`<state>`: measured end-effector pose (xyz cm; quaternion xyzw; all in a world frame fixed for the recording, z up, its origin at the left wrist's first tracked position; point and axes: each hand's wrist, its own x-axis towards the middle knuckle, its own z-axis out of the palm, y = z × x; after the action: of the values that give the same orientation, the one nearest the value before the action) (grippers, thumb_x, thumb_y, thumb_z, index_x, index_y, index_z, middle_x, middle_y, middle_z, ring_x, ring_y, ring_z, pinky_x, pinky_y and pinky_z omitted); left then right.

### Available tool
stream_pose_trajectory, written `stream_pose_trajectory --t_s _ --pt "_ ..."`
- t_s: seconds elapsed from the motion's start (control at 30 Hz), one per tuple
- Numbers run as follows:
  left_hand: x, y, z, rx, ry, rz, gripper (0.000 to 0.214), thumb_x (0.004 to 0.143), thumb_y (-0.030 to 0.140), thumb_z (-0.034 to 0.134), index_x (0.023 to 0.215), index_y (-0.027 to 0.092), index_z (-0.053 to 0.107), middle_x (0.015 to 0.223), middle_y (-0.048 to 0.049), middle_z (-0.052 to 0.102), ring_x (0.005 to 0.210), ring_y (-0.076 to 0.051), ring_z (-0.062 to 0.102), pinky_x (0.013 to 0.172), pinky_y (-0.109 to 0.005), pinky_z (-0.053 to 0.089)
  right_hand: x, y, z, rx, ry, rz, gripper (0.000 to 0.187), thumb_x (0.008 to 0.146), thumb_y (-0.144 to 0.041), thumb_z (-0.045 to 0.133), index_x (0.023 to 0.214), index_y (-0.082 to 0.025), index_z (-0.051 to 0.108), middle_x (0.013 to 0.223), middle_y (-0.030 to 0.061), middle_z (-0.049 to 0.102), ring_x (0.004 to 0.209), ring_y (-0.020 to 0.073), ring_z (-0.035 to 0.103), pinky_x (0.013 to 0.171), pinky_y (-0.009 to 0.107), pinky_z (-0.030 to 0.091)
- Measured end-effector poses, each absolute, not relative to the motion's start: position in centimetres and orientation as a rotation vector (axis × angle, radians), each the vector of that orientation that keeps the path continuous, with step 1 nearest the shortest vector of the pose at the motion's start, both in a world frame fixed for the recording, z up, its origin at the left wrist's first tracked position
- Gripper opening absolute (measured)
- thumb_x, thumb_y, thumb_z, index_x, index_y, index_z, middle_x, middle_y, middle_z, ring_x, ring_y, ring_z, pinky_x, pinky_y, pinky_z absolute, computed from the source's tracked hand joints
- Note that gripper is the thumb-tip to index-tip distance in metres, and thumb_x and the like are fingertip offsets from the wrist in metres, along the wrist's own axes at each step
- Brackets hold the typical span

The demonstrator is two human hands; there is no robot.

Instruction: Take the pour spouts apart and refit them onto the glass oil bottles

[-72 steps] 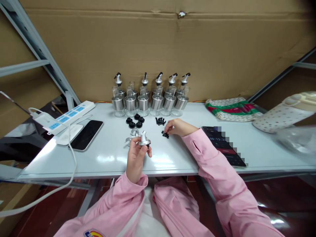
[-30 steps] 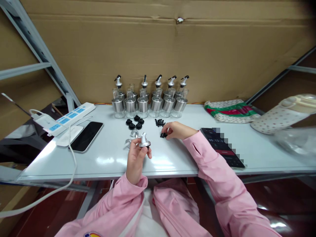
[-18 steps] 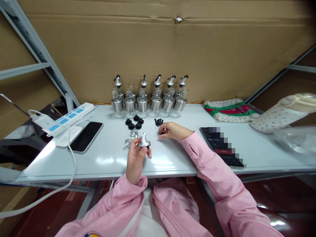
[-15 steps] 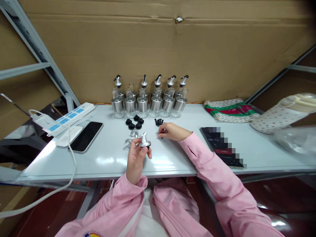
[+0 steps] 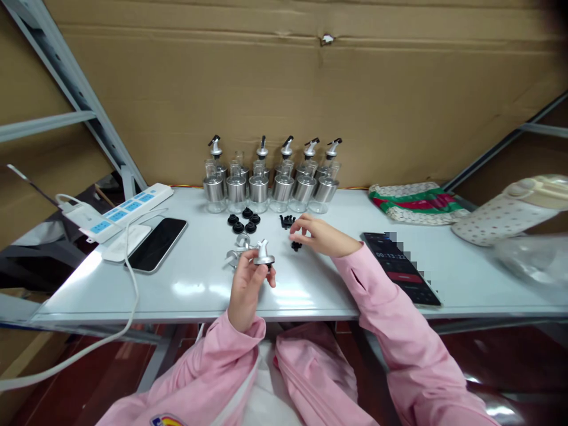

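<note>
Between the thumb and fingers of my left hand [image 5: 247, 287] is a silver pourer spout [image 5: 263, 253], held upright with a black stopper under its flange. My right hand [image 5: 323, 235] hovers just over some small black parts [image 5: 296, 245], its thumb and index finger curved and apart with nothing visible between them. Farther back, another cluster of small black parts [image 5: 287, 221] lies by the fingers. Silver spout parts [image 5: 232, 258] rest on the table behind my left hand. Several black stoppers [image 5: 238, 227] are grouped beyond them.
Steel-and-glass bottles [image 5: 258, 189] stand in two rows at the back, several rear ones topped with spouts. On the left are a phone [image 5: 157, 245] and a power strip [image 5: 126, 212] with a cable. A second phone [image 5: 402, 269], patterned cloth [image 5: 417, 203] and dotted flask [image 5: 492, 216] are right.
My right hand has lifted slightly and its fingers have parted, uncovering the small black parts beneath. My left hand still holds the spout. The whole view has shifted a little.
</note>
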<state>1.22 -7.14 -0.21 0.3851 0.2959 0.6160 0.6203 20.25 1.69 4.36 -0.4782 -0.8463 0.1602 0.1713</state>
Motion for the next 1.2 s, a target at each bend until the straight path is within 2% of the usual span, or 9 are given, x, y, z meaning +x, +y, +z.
stream_pose_trajectory --t_s 0.1,0.2,0.27,0.43,0.6,0.83,0.97,1.1,1.2 --pt "1.4 -7.2 -0.4 0.894 0.684 1.391 0.043 0.072 0.049 0.068 0.099 0.018 0.054 0.076 -0.0012 0.058 0.056 -0.009 0.050 0.054 -0.023 0.041 19.0 -1.2 5.6 -1.132 -2.269 0.519 0.025 0.091 -0.033 0.043 0.102 -0.016 0.058 0.097 0.0092 0.058 0.083 0.0156 0.057 0.071 0.029 0.047" --pt "1.5 -7.2 -0.6 0.952 0.652 1.367 0.044 0.076 0.050 0.064 0.103 0.017 0.058 0.077 -0.0025 0.058 0.056 -0.009 0.047 0.052 -0.023 0.039 17.3 -4.3 6.1 -0.910 -2.212 0.531 0.027 0.093 -0.028 0.041 0.117 -0.019 0.049 0.106 0.0096 0.059 0.094 0.0164 0.057 0.080 0.031 0.048" --pt "1.4 -7.2 -0.7 1.030 0.660 1.357 0.044 0.077 0.050 0.062 0.106 0.016 0.060 0.078 -0.0031 0.058 0.057 -0.008 0.046 0.054 -0.023 0.039 16.5 -5.7 5.8 -0.871 -2.164 0.473 0.023 0.092 -0.024 0.042 0.113 -0.019 0.051 0.103 0.0093 0.059 0.095 0.0164 0.057 0.081 0.031 0.047" --pt "0.1 -6.7 0.4 1.307 0.869 1.397 0.037 0.080 0.041 0.061 0.110 0.018 0.061 0.082 -0.0039 0.061 0.068 -0.013 0.053 0.067 -0.025 0.043 15.7 -6.3 4.4 -0.958 -1.987 0.388 0.007 0.088 -0.025 0.051 0.090 -0.019 0.055 0.080 0.0041 0.058 0.070 0.0136 0.053 0.066 0.026 0.046" --pt "-1.1 -5.3 2.1 1.803 0.988 1.414 0.018 0.085 0.029 0.054 0.096 0.019 0.063 0.076 -0.0031 0.060 0.068 -0.015 0.053 0.067 -0.026 0.040 15.7 -5.6 4.2 -1.085 -1.963 0.581 0.017 0.089 -0.031 0.046 0.088 -0.018 0.058 0.074 0.0028 0.057 0.065 0.0127 0.051 0.062 0.025 0.042" --pt "-0.7 -2.7 5.2 2.509 0.872 1.103 0.015 0.081 0.030 0.045 0.076 0.020 0.055 0.070 -0.0031 0.053 0.059 -0.016 0.044 0.063 -0.029 0.032 17.2 -6.0 4.7 -1.107 -1.791 1.000 0.030 0.087 -0.044 0.047 0.082 -0.017 0.059 0.058 -0.0027 0.046 0.054 0.0097 0.041 0.053 0.022 0.035" --pt "-1.1 -1.5 5.3 2.682 0.875 1.130 0.016 0.076 0.029 0.039 0.067 0.021 0.050 0.062 -0.0015 0.047 0.053 -0.016 0.035 0.064 -0.032 0.028 16.1 -6.5 4.4 -1.111 -1.800 0.809 0.028 0.088 -0.041 0.046 0.083 -0.018 0.061 0.061 -0.0010 0.052 0.056 0.0106 0.046 0.055 0.022 0.037" --pt "-2.0 -0.8 5.1 2.700 0.841 1.144 0.016 0.076 0.029 0.038 0.064 0.022 0.046 0.058 0.0005 0.045 0.051 -0.015 0.031 0.066 -0.033 0.025 14.7 -6.4 3.8 -1.073 -1.856 0.445 0.021 0.091 -0.033 0.044 0.086 -0.019 0.060 0.072 0.0030 0.061 0.063 0.0133 0.054 0.061 0.024 0.041" --pt "-2.2 -0.1 5.6 2.707 0.795 1.094 0.018 0.077 0.027 0.035 0.062 0.022 0.044 0.057 0.0012 0.045 0.050 -0.014 0.029 0.066 -0.033 0.025 14.4 -6.0 3.4 -0.975 -1.902 0.131 0.019 0.093 -0.026 0.041 0.089 -0.019 0.058 0.074 0.0044 0.061 0.066 0.0147 0.054 0.063 0.026 0.041"
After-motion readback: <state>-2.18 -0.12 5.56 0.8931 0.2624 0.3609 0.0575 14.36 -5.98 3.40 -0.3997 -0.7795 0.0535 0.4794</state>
